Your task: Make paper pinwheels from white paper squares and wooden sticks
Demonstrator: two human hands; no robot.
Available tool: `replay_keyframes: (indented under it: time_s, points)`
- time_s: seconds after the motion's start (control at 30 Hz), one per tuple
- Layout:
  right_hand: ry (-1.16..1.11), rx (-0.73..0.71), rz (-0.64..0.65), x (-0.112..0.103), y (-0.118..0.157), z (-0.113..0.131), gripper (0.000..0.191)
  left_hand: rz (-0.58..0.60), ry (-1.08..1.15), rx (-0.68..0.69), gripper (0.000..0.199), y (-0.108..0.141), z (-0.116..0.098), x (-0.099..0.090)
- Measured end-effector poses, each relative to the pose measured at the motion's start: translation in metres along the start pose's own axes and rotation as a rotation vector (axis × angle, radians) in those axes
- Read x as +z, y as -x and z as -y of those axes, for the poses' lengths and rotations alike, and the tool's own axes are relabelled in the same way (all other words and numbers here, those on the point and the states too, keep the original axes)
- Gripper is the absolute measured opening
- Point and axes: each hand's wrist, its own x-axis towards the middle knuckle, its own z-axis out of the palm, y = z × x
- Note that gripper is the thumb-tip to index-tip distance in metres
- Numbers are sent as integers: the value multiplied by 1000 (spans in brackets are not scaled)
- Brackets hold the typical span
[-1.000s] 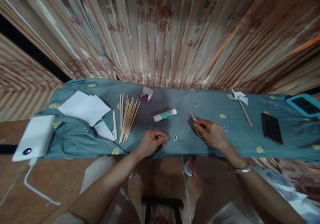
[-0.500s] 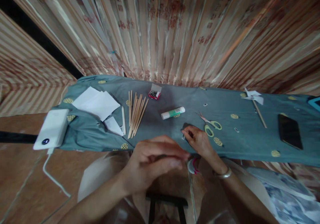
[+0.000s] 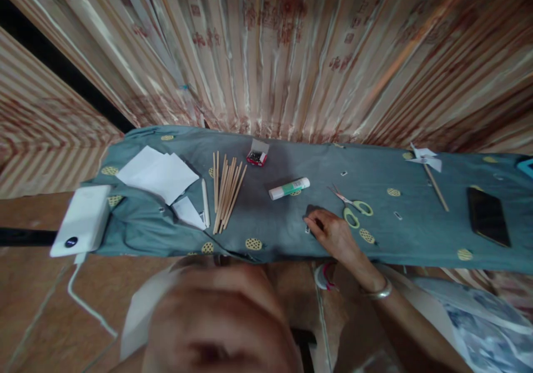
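Large and blurred close to the camera, my left hand (image 3: 225,323) is raised over my lap with its fingers curled. Motion smear and its angle hide whether anything is in it. My right hand (image 3: 333,231) rests on the cloth near the front edge of the table, fingers curled in against the thumb, and nothing shows in it. Just right of that hand lie open scissors (image 3: 352,206) with light green handles. Beyond it lies a capped glue stick (image 3: 289,188) with a green and white label.
Wooden sticks (image 3: 228,192), a white pen-like stick (image 3: 205,202), white paper sheets (image 3: 160,173) and a red box of small pins (image 3: 258,154) lie leftward. A power bank (image 3: 81,220) with cable sits at the left end. A paper pinwheel (image 3: 428,162) and black phone (image 3: 488,216) lie rightward.
My left hand has come back from above the table's front edge toward the camera and now looks much larger. My right hand has stayed in place on the cloth.
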Motion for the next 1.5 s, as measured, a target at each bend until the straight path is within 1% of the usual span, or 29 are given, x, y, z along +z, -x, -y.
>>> replay_keyframes:
  time_s: [0.03,0.07,0.1,0.13,0.17,0.27,0.33,0.4,0.43,0.5,0.57,0.63,0.73,0.93,1.0,1.17,1.3,1.43,1.5]
  points:
    - [-1,-1,3,0,0,0,35,85,44,40,17,-7,-2,-2]
    - [-4,-3,7,0,0,-1,35,-2,74,105,18,-16,-1,-6]
    - [-6,-6,11,1,0,-1,35,-83,80,129,16,-27,3,-11]
    - [-5,-9,12,1,0,-2,35,-162,73,122,19,-38,10,-17]
    - [-1,-10,12,1,0,-2,35,-242,57,94,23,-49,20,-24]
    - [17,-12,7,2,1,-3,35,-463,-82,28,23,-77,58,-53]
    - [21,-15,4,2,1,-3,34,-590,-180,-2,25,-86,82,-75]
    - [16,-23,5,1,1,-3,34,-707,-251,2,22,-89,100,-94]
    - [14,-29,4,1,1,-3,34,-695,-332,-13,22,-88,107,-102]
    - [14,-40,-6,0,1,-2,35,-671,-569,18,24,-85,118,-114]
    - [22,-52,-18,0,2,-1,35,-572,-753,13,23,-81,125,-121]
    - [32,-64,-26,0,3,-1,36,-512,-848,-16,26,-79,132,-125]
    - [46,-81,-24,0,4,0,34,-460,-932,-49,29,-78,140,-128]
    - [41,-93,-15,-1,4,-1,34,-450,-994,-54,20,-76,146,-133]
    - [35,-88,-14,-2,4,-1,35,-453,-998,-57,22,-76,145,-132]
    - [8,-74,-3,-1,3,-1,36,-469,-1008,-78,35,-75,142,-130]
    - [17,-70,4,0,3,-1,36,-504,-1021,-107,36,-76,139,-132]
    - [22,-73,2,-2,2,0,36,-499,-997,-54,36,-77,136,-132]
    - [25,-82,3,-2,2,0,35,-505,-976,-25,33,-77,134,-131]
